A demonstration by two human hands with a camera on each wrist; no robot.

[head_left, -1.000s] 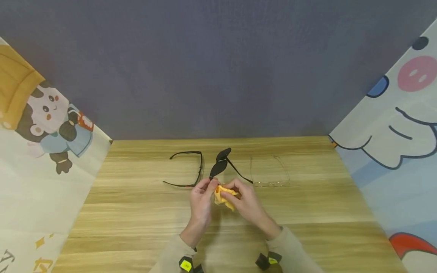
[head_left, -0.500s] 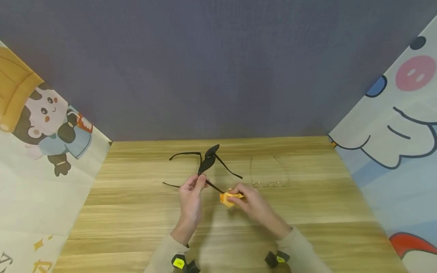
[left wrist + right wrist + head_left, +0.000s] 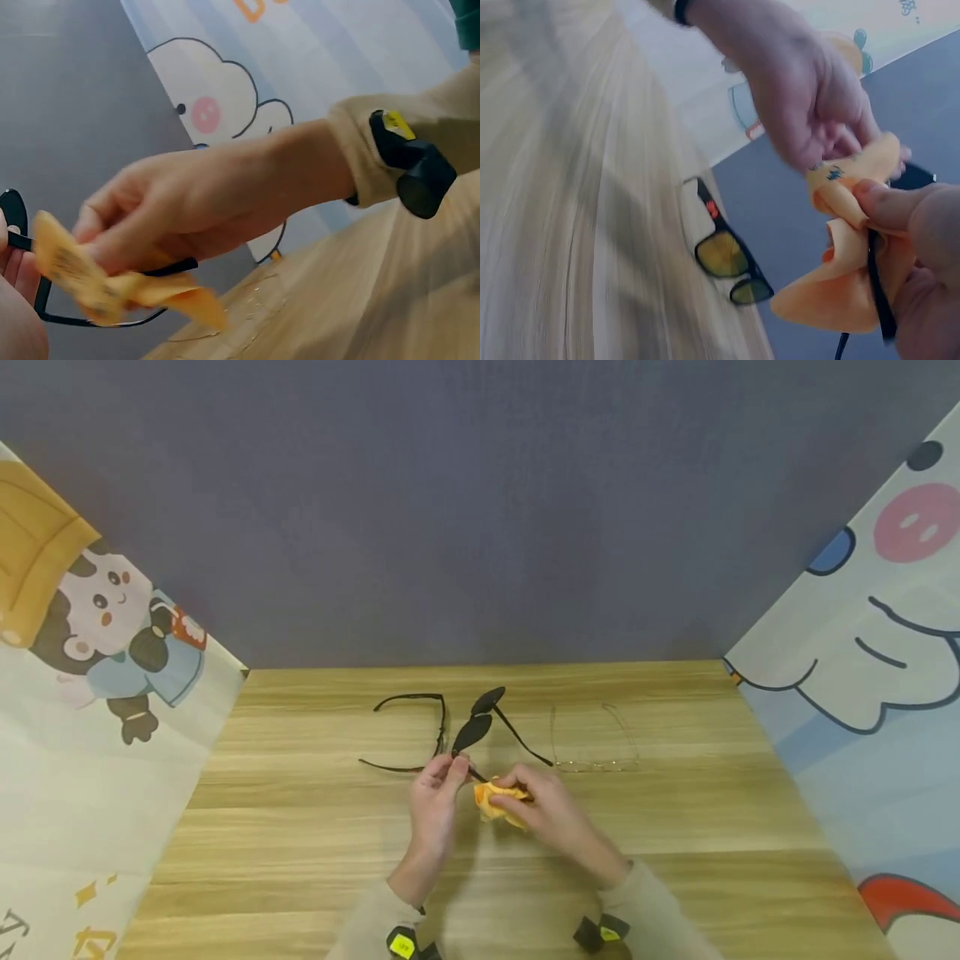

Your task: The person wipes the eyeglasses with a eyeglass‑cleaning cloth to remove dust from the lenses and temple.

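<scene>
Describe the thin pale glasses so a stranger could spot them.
Find the wooden table. On its far part, right of the held black sunglasses, lie the thin pale glasses, arms toward the gray wall. Their wire-thin frame almost vanishes into the wood, unlike the black-framed pair at left.

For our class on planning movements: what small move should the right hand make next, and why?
Probably slide the cloth toward the tip of the temple: the right hand pinches the cloth against the temple, the tip shows beyond it, and the left hand holds the dark glasses near the hinge.
</scene>
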